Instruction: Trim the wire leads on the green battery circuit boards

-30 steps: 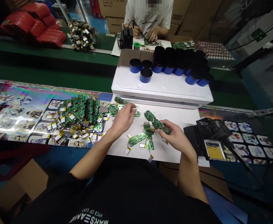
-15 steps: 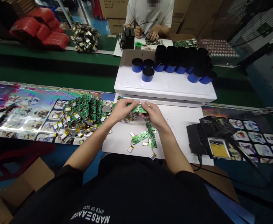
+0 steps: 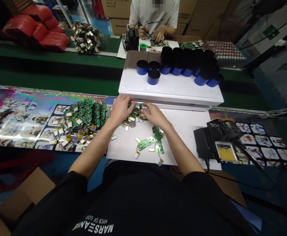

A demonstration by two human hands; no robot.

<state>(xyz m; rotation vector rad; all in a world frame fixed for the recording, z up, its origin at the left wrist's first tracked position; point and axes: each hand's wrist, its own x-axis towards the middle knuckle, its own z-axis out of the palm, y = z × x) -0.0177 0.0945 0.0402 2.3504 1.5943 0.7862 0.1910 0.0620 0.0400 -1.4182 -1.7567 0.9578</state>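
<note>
My left hand [image 3: 120, 110] and my right hand [image 3: 153, 115] reach to the far edge of a white sheet [image 3: 180, 137]. Their fingertips are at a small cluster of green circuit boards with small batteries [image 3: 135, 113]. Whether either hand grips a board is hidden. To the left lies a large heap of wired boards and silver batteries [image 3: 83, 119]. Nearer me, a short group of joined boards [image 3: 149, 142] lies apart from both hands, with a loose battery [image 3: 136, 155] beside it.
A white foam block [image 3: 170, 88] with blue cylinders with black tops [image 3: 142, 67] stands beyond the sheet. A black device [image 3: 203, 142] sits to the right. Printed foil sheets [image 3: 18, 113] lie under the heap. A co-worker's hands [image 3: 153, 32] work across the belt.
My hands have moved apart and down to the small cluster at the sheet's far edge. The boards they held together between them half a second ago no longer show raised.
</note>
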